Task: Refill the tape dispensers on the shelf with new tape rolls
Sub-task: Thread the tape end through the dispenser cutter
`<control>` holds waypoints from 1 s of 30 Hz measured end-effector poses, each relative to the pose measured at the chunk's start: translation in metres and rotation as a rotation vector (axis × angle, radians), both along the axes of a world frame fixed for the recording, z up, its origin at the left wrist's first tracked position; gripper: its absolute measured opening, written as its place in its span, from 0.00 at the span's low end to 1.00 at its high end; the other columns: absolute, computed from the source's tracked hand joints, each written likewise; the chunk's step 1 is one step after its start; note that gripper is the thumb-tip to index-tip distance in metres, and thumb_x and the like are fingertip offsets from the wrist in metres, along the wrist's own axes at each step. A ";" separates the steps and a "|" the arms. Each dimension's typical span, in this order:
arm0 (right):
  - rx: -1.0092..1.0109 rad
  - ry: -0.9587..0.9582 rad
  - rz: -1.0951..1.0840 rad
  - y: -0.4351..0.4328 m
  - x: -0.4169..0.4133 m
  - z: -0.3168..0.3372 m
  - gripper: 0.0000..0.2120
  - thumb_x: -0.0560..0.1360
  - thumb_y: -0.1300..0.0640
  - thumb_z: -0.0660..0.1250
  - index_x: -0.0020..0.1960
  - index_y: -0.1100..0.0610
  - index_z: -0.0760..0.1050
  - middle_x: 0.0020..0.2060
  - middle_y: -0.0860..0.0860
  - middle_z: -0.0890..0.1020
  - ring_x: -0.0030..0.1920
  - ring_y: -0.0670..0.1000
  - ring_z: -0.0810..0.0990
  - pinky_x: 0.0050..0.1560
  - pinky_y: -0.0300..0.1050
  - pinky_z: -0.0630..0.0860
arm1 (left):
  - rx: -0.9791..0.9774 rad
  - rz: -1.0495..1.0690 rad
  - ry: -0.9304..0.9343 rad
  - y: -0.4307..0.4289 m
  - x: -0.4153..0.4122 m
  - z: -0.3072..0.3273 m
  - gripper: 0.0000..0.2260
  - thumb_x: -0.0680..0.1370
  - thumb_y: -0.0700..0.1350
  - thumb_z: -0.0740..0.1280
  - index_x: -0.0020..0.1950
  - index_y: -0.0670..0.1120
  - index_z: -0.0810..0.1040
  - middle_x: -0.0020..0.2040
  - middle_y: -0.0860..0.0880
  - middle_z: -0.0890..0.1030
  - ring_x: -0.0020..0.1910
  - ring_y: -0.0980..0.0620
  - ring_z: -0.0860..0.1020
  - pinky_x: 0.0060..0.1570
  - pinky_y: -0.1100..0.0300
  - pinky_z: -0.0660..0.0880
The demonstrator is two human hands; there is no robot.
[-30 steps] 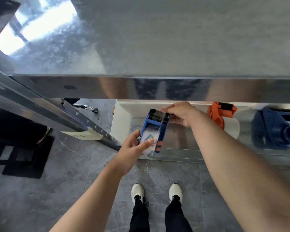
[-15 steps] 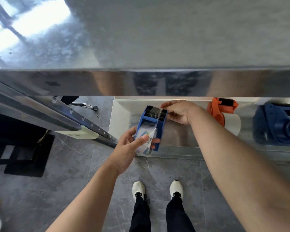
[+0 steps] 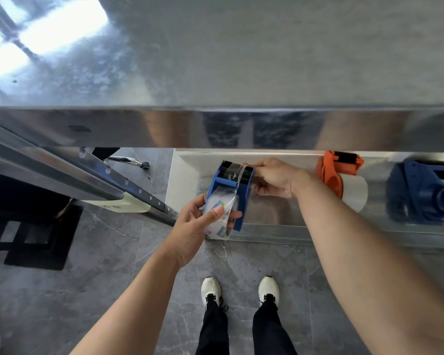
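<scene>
We hold the blue dispenser [image 3: 227, 194] just above the front edge of the lower shelf [image 3: 272, 213], our left hand [image 3: 198, 226] gripping the tape roll [image 3: 222, 213] seated in it. Our right hand [image 3: 274, 179] pinches the clear tape end at the dispenser's cutter. An orange dispenser [image 3: 340, 172] lies on the shelf to its right, and a dark blue dispenser [image 3: 423, 193] farther right.

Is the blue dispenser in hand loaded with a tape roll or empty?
Loaded. A tape roll sits in the blue dispenser, steadied by the left hand; the right hand pinches its clear strip at the cutter end.
</scene>
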State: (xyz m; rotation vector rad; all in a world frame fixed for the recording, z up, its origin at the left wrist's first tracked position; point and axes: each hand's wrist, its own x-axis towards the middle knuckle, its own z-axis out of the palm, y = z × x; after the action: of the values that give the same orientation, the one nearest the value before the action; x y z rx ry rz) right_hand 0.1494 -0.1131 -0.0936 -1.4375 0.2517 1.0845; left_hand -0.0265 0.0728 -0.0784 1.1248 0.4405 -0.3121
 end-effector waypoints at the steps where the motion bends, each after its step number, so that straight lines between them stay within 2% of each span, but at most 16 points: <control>1: 0.031 0.012 0.002 -0.001 -0.002 -0.002 0.05 0.82 0.58 0.69 0.52 0.58 0.84 0.38 0.54 0.82 0.31 0.47 0.74 0.28 0.38 0.73 | -0.004 0.009 -0.002 0.000 0.000 0.000 0.18 0.79 0.42 0.71 0.67 0.39 0.77 0.57 0.31 0.85 0.47 0.41 0.85 0.55 0.45 0.80; 5: 0.111 0.036 -0.011 -0.004 -0.006 -0.005 0.07 0.83 0.63 0.67 0.49 0.61 0.83 0.39 0.55 0.80 0.32 0.47 0.74 0.28 0.37 0.71 | -0.021 0.043 0.002 0.001 0.000 -0.002 0.21 0.79 0.41 0.70 0.71 0.36 0.74 0.58 0.31 0.85 0.50 0.39 0.84 0.53 0.47 0.83; 9: 0.122 0.006 -0.118 -0.004 -0.007 -0.008 0.04 0.80 0.66 0.69 0.52 0.62 0.83 0.36 0.53 0.83 0.31 0.45 0.74 0.26 0.34 0.71 | -0.003 0.033 0.012 0.000 0.001 -0.002 0.25 0.78 0.42 0.71 0.73 0.34 0.72 0.59 0.33 0.85 0.56 0.37 0.84 0.59 0.42 0.80; 11: 0.116 -0.058 -0.178 -0.005 -0.008 -0.011 0.08 0.79 0.68 0.69 0.56 0.61 0.83 0.37 0.54 0.85 0.29 0.44 0.76 0.25 0.33 0.71 | 0.005 0.026 0.020 -0.001 0.002 -0.001 0.24 0.78 0.42 0.71 0.72 0.35 0.73 0.59 0.34 0.86 0.58 0.37 0.84 0.62 0.39 0.78; 15: 0.081 -0.157 -0.226 -0.005 -0.012 -0.016 0.07 0.80 0.68 0.70 0.54 0.60 0.83 0.38 0.54 0.84 0.27 0.45 0.76 0.23 0.34 0.69 | 0.072 0.023 0.039 -0.007 0.006 -0.002 0.24 0.78 0.45 0.74 0.71 0.37 0.75 0.61 0.33 0.85 0.56 0.37 0.84 0.64 0.36 0.77; 18: 0.096 -0.153 -0.242 -0.005 -0.013 -0.014 0.07 0.83 0.65 0.66 0.59 0.63 0.80 0.41 0.55 0.84 0.27 0.46 0.74 0.21 0.35 0.65 | 0.126 0.127 0.084 -0.013 0.011 0.000 0.37 0.72 0.53 0.82 0.75 0.39 0.73 0.64 0.39 0.85 0.62 0.37 0.84 0.70 0.31 0.73; 19: 0.100 -0.151 -0.244 -0.006 -0.013 -0.014 0.08 0.84 0.64 0.65 0.61 0.64 0.79 0.44 0.56 0.84 0.27 0.47 0.74 0.21 0.36 0.65 | 0.148 0.137 0.086 -0.014 0.013 0.000 0.38 0.71 0.55 0.82 0.74 0.40 0.74 0.64 0.39 0.85 0.64 0.36 0.83 0.70 0.30 0.73; 23: 0.128 -0.149 -0.244 -0.006 -0.012 -0.011 0.07 0.85 0.62 0.63 0.57 0.61 0.80 0.47 0.59 0.84 0.28 0.50 0.76 0.23 0.39 0.67 | 0.223 0.121 0.046 -0.021 0.022 -0.001 0.21 0.77 0.53 0.78 0.62 0.41 0.82 0.57 0.39 0.87 0.59 0.36 0.85 0.66 0.35 0.78; 25: 0.116 -0.167 -0.244 -0.005 -0.011 -0.009 0.06 0.85 0.61 0.64 0.57 0.61 0.79 0.45 0.58 0.84 0.29 0.50 0.77 0.25 0.39 0.68 | 0.235 0.136 0.041 -0.025 0.026 0.002 0.20 0.75 0.55 0.78 0.59 0.42 0.83 0.56 0.40 0.88 0.57 0.37 0.86 0.64 0.37 0.79; 27: 0.082 -0.196 -0.250 -0.004 -0.010 -0.009 0.07 0.85 0.62 0.64 0.58 0.61 0.79 0.44 0.57 0.83 0.30 0.50 0.75 0.25 0.38 0.68 | 0.225 0.133 0.056 -0.026 0.030 0.002 0.22 0.74 0.55 0.80 0.59 0.42 0.83 0.57 0.40 0.88 0.60 0.35 0.84 0.67 0.34 0.77; 30: 0.037 -0.227 -0.265 -0.003 -0.007 -0.014 0.09 0.85 0.62 0.63 0.60 0.61 0.81 0.45 0.56 0.83 0.32 0.48 0.73 0.26 0.38 0.67 | 0.198 0.128 0.075 -0.026 0.037 -0.002 0.18 0.74 0.45 0.78 0.61 0.40 0.82 0.57 0.38 0.87 0.62 0.33 0.83 0.69 0.31 0.74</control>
State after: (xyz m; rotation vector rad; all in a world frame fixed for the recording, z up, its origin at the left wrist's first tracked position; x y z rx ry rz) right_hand 0.1425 -0.1160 -0.1077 -1.4344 0.2497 0.7022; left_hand 0.0101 0.0465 -0.0803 1.2737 0.6174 -0.2019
